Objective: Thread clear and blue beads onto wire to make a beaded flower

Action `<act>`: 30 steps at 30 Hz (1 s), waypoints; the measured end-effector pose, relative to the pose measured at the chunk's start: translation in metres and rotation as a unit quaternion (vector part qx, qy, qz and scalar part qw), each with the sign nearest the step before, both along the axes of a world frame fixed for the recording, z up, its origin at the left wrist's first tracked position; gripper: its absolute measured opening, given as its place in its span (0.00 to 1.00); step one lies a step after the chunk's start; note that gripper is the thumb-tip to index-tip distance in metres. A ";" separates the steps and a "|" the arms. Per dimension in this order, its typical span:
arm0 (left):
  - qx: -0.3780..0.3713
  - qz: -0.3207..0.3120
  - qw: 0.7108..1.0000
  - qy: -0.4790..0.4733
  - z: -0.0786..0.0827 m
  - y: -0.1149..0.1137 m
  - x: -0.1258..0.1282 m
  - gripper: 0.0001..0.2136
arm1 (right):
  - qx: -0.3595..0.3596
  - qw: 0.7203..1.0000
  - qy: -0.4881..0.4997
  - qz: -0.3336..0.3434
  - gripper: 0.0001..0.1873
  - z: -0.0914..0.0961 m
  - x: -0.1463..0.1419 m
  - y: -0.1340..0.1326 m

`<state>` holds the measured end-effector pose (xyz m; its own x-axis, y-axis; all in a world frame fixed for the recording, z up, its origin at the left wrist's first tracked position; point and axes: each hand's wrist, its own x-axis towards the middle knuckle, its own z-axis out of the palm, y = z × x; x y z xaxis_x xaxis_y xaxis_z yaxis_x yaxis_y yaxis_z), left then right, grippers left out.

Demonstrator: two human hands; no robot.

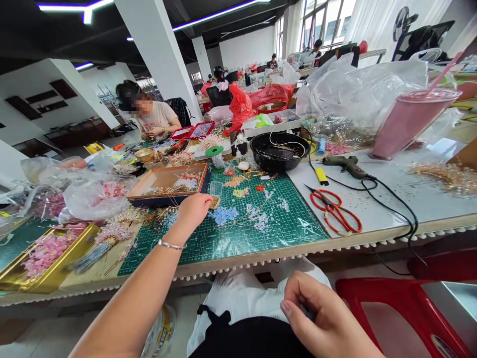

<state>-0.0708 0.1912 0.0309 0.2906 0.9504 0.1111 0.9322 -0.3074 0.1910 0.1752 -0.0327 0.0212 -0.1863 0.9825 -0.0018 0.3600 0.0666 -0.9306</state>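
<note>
My left hand (194, 211) reaches over the green cutting mat (231, 243), its fingers closed at the edge of a small clear box of gold beads (214, 202). The box's transparent lid (216, 188) stands open behind it. Just right of the box lies a pile of blue flower pieces (223, 215), with paler petals (258, 219) farther right. My right hand (316, 311) hovers above my lap, loosely curled, with nothing visible in it. Behind my left hand stands an open box (167, 181) of wired bead sprays.
Red-handled scissors (337, 211), a glue gun (348, 166) with its cord, and a tilted-looking pink drink cup (410, 124) are on the right. A black bowl (279, 154) stands behind the mat. Pink flowers fill a gold tray (80, 248) at left. Another person (154, 112) sits across.
</note>
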 end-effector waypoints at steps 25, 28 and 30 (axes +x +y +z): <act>-0.116 -0.021 0.970 -0.213 0.004 0.015 0.019 0.11 | -0.077 0.995 0.057 -0.016 0.08 0.006 0.006 0.008; -0.158 -0.057 0.928 -0.331 0.010 -0.039 0.049 0.13 | -0.066 0.992 0.093 -0.058 0.08 0.016 0.008 0.012; -0.209 -0.081 0.888 -0.401 0.014 -0.078 0.068 0.12 | -0.038 0.991 0.105 -0.077 0.08 0.025 0.007 0.013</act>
<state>-0.0026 0.1129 0.0446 0.4134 0.9105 -0.0079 0.3945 -0.1713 0.9028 0.1824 -0.0193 0.0457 -0.0385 0.9978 -0.0539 0.1576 -0.0472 -0.9864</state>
